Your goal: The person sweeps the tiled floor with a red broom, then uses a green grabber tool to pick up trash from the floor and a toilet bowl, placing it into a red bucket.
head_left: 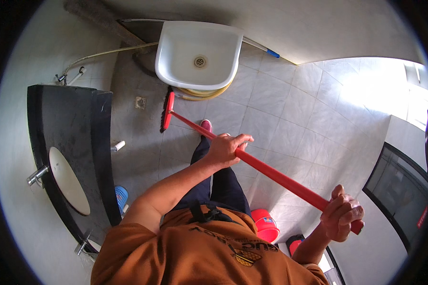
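Red floor brush runs diagonally; left grip, nearer the brush head, curls round mid-shaft, right grip closes fully near the butt end. Head sits forward-left of both, on tiled floor by white sink.

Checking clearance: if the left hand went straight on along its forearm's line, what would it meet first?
Beyond the red handle it grips, the left hand seems free over the floor tiles until the pale wall toward upper right; depth is unclear, so they could come first.
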A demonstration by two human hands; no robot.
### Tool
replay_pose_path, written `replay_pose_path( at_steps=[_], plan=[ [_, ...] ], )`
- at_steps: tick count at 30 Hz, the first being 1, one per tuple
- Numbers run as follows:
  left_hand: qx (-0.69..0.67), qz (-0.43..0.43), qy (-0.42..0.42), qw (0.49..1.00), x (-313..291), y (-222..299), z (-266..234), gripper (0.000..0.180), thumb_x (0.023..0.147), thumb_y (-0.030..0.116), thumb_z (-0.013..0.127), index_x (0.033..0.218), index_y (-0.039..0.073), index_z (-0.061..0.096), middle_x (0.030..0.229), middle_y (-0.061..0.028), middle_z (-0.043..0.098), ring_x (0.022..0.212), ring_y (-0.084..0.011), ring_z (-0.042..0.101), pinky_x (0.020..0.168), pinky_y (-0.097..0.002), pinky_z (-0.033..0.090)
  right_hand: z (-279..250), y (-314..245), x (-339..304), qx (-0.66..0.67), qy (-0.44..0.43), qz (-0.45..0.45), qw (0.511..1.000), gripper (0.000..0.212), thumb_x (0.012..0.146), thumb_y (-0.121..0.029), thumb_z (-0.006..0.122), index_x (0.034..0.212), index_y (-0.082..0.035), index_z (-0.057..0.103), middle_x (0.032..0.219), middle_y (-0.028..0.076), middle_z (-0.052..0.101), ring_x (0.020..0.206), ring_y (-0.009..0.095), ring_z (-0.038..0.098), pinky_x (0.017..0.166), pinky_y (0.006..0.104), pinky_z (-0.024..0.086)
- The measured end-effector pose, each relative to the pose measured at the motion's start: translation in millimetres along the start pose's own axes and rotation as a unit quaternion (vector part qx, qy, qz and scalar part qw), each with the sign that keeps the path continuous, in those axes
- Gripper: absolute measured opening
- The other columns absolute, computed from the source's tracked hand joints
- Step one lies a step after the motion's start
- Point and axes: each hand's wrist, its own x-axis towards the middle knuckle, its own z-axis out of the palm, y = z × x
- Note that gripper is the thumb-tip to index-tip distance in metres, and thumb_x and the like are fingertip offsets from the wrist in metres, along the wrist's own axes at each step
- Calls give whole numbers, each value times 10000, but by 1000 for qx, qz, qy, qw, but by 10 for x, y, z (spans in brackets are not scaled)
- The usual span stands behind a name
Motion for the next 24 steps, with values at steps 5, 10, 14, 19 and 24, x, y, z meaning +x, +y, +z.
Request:
replay_pose_path(
  at_steps=[5, 10, 14, 19, 24],
  plan=[
    [16, -43, -4, 999, -69, -633, 10, 117, 795, 131, 541, 871, 145, 630, 677, -88, 627, 615, -290, 624, 545, -398, 489, 316, 541, -103, 26, -17, 74, 997, 154, 794, -36, 539, 671, -92, 465, 517, 28, 481, 401, 170, 439, 578, 342, 331],
    [73, -8, 58, 996, -303, -1115, -339, 131, 748, 60, 562, 840, 129, 624, 647, -110, 614, 618, -284, 626, 562, -399, 496, 576, 817, -179, 37, -60, 113, 991, 156, 794, -49, 525, 639, -43, 526, 580, 64, 555, 558, 228, 580, 615, 346, 385],
    [64, -14, 88, 994, -141, -548, -240, 151, 739, 82, 565, 865, 151, 612, 594, -71, 590, 562, -263, 606, 550, -385, 479, 277, 379, 30, 43, -40, 59, 997, 179, 821, -48, 466, 651, -101, 443, 526, 25, 480, 446, 171, 488, 659, 345, 331],
    [-29, -19, 3, 999, 36, -187, -45, 107, 782, 125, 561, 859, 163, 626, 579, -65, 583, 544, -265, 601, 534, -382, 468, 242, 96, 204, 47, -76, 8, 996, 251, 868, -115, 498, 622, -122, 445, 481, -18, 451, 399, 116, 472, 615, 323, 306],
    [24, -21, 39, 999, -274, -971, -34, 83, 731, 136, 589, 804, 149, 628, 557, -71, 575, 540, -261, 605, 516, -392, 468, 554, 603, -156, 77, -59, 89, 991, 194, 794, -18, 549, 612, -68, 506, 558, 34, 526, 517, 206, 552, 674, 401, 396]
  ],
)
